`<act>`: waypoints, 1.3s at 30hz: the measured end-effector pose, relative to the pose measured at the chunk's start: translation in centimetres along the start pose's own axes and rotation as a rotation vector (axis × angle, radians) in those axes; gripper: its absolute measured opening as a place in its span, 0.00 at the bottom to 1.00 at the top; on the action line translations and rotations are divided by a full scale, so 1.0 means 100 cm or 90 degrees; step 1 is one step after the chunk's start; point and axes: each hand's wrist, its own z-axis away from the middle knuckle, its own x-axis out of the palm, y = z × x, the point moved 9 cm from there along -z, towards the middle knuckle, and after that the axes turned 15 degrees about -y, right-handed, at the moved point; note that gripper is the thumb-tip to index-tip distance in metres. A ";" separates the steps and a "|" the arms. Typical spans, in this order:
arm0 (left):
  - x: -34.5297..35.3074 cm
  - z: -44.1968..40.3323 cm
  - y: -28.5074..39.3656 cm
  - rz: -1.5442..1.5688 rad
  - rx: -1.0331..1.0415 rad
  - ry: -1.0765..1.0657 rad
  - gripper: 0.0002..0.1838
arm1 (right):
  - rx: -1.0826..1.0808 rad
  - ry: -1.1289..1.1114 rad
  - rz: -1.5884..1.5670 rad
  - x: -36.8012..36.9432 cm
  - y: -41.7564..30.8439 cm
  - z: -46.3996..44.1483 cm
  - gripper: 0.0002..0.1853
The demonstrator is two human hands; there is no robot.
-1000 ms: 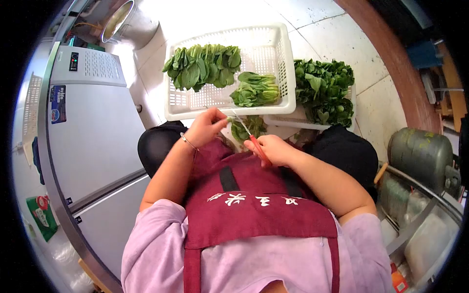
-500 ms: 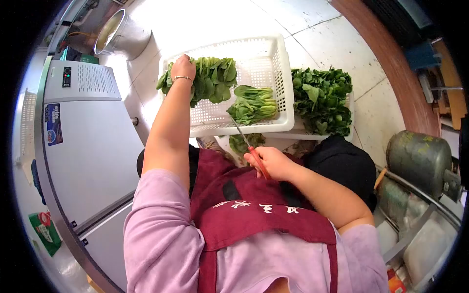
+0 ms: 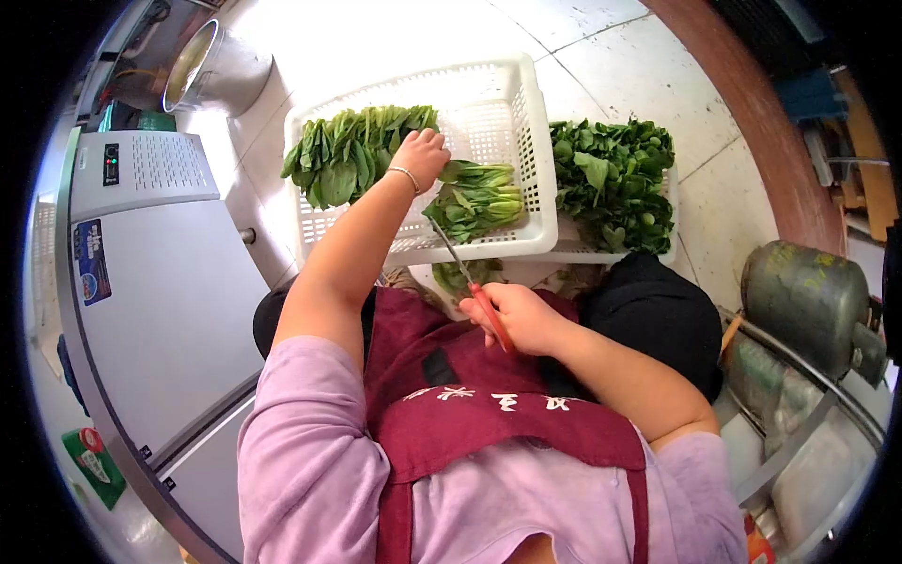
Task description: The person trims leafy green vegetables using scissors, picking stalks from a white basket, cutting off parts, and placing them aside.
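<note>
the left hand [image 3: 422, 158] hides some greens [image 3: 343, 160], the right hand [image 3: 519, 318] part of the scissors [image 3: 483, 300].

Bright light is pouring from the top left, blowing out the floor tiles [image 3: 395, 38] | glare is washing the basket's [image 3: 531, 141] far side | softer shade is falling across the apron [image 3: 507, 414] | the wide lens is bending edges, black corners are closing in

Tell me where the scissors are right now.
In the head view, the scissors are in the right hand, their blades reaching over the near rim of the white basket.
</note>
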 end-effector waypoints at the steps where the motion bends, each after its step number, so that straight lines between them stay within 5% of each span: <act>1: 0.001 -0.001 0.001 -0.022 -0.002 0.016 0.09 | 0.000 0.001 -0.001 0.000 0.001 0.001 0.23; 8: 0.000 -0.002 0.003 -0.027 0.016 0.002 0.09 | -0.021 -0.005 0.012 0.001 0.000 -0.001 0.22; 12: -0.048 0.045 -0.015 0.255 -0.096 0.131 0.08 | -0.020 -0.010 -0.023 0.003 0.003 0.000 0.21; 15: -0.057 0.089 -0.012 0.509 -0.053 0.156 0.07 | -0.106 -0.057 -0.062 0.013 -0.019 0.013 0.19; 18: -0.048 0.125 0.034 0.691 0.138 0.002 0.07 | -0.211 -0.079 0.032 0.022 -0.029 0.017 0.18; 22: -0.053 0.143 0.071 0.656 0.240 -0.067 0.06 | -0.167 -0.084 0.061 0.027 -0.028 0.019 0.17; 26: -0.039 0.106 0.061 0.624 0.137 -0.127 0.10 | -0.203 -0.081 0.031 0.029 -0.029 0.019 0.16; 31: -0.059 0.034 0.028 0.439 0.012 0.078 0.12 | -0.252 -0.053 0.023 0.022 -0.035 0.024 0.15; 35: -0.019 -0.027 0.031 0.261 -0.012 -0.035 0.11 | -0.229 -0.041 -0.038 0.015 -0.033 0.027 0.14; 39: -0.020 -0.053 0.047 0.290 0.000 -0.051 0.15 | -0.278 -0.009 -0.013 0.005 -0.037 0.032 0.14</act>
